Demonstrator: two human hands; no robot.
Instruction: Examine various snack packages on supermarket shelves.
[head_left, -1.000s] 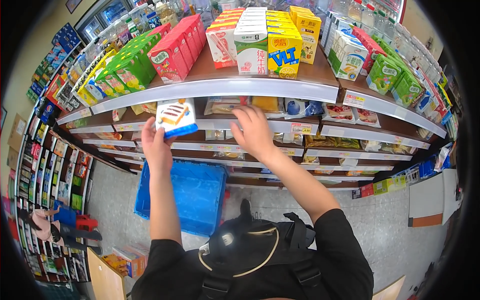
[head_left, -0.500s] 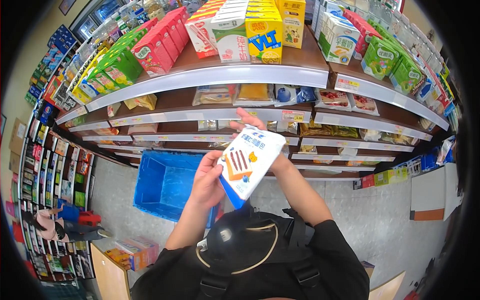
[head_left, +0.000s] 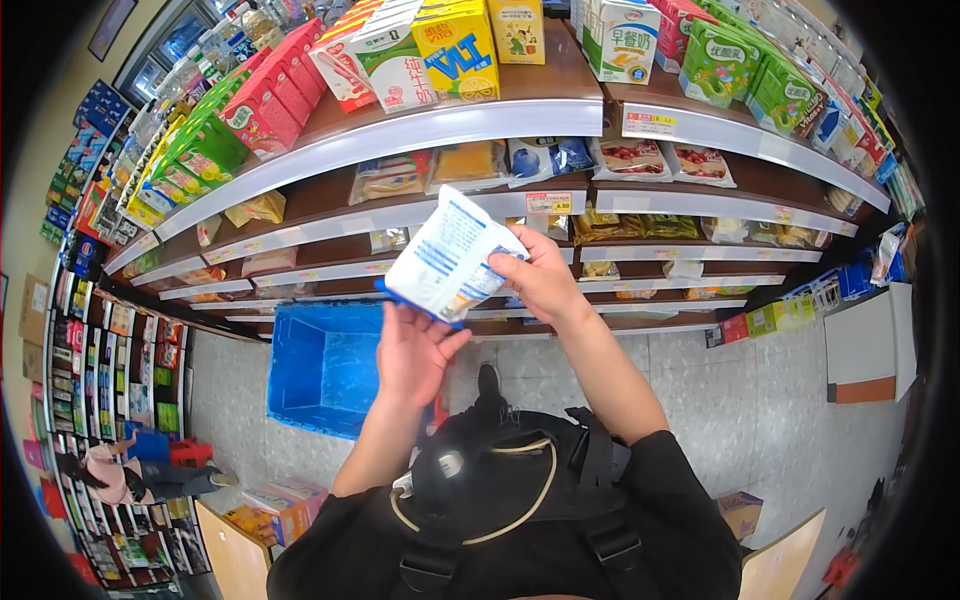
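Plainly creased, oblong packet (head_left: pixel 445 255); in right grip (head_left: pixel 545 280)

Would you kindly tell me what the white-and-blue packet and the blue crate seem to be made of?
The white-and-blue packet looks like thin plastic film, perhaps slightly glossy, judging by its soft wrinkles. The blue crate appears to be rigid moulded plastic, given its stiff walls, shaped rim and uniform colour.
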